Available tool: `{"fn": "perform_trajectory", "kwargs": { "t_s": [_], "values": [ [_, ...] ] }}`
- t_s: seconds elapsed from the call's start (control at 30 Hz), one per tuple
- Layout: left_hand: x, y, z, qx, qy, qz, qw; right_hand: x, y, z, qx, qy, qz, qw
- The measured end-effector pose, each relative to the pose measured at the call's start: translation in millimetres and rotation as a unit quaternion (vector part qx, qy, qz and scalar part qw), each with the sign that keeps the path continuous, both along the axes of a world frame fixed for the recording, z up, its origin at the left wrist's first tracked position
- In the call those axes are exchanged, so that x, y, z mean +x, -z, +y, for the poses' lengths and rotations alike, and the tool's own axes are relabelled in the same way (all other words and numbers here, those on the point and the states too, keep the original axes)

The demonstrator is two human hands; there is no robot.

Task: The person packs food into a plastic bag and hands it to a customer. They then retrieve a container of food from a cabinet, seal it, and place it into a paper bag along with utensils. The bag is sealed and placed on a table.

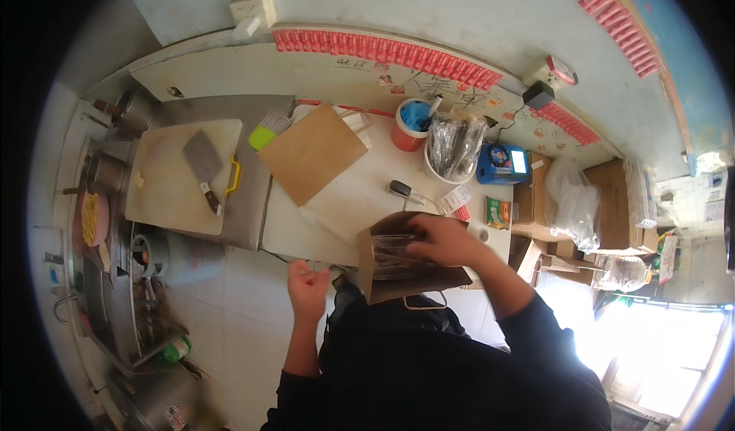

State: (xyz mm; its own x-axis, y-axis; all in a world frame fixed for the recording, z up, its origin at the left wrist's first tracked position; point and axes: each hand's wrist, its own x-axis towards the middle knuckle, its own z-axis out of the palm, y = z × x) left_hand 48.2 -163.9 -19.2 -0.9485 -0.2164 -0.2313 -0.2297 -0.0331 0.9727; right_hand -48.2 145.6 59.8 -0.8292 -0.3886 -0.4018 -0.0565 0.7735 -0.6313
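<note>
A brown paper bag (367, 264) stands with its mouth towards me at the table's front edge. Inside it lie clear plastic-wrapped packets (393, 250), dark in the shade of the bag. My right hand (445, 240) reaches into the mouth, its fingertips over the packets; whether they grip anything is hidden. A twisted paper handle (426, 306) loops out on the near side. To the left of the bag and apart from it is my left hand (307, 290), loosely curled, thumb away from the fingers, with nothing visible in it.
A flat brown paper bag (313, 154) lies on the white table (339, 224). Left stands a cutting board (155, 172) with a cleaver (204, 158). Behind are a red tub (406, 138), a white tub of wrapped packets (453, 147), a blue device (502, 164) and a black-handled tool (401, 188).
</note>
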Motion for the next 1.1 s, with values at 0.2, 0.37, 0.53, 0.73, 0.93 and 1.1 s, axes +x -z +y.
{"fn": "perform_trajectory", "kwargs": {
  "t_s": [0.2, 0.37, 0.53, 0.73, 0.93, 1.1],
  "values": [
    [-1.3, 21.2, -2.3, -0.010, 0.277, -0.080, 0.957, 52.3, -17.9, 100.4, -0.121, 0.459, 0.136, 0.870],
    [-13.9, 6.0, 40.0, -0.199, 0.415, -0.012, 0.888, 112.3, 69.3, 117.8, -0.311, 0.635, 0.058, 0.704],
    [-18.1, -20.0, 57.6, -0.219, 0.393, -0.032, 0.892, 135.7, 114.6, 120.9, -0.303, 0.277, -0.081, 0.908],
    [-24.8, -42.3, 64.9, -0.283, 0.378, 0.005, 0.882, 95.2, 78.8, 86.8, -0.235, 0.103, -0.012, 0.966],
    [-64.1, -74.4, 56.7, -0.324, 0.360, 0.184, 0.855, 50.7, 16.9, 92.3, -0.165, -0.020, 0.247, 0.955],
    [-74.7, -80.3, 60.8, -0.396, 0.450, 0.196, 0.776, 36.3, 27.2, 94.0, -0.141, -0.119, 0.227, 0.956]
  ]
}}
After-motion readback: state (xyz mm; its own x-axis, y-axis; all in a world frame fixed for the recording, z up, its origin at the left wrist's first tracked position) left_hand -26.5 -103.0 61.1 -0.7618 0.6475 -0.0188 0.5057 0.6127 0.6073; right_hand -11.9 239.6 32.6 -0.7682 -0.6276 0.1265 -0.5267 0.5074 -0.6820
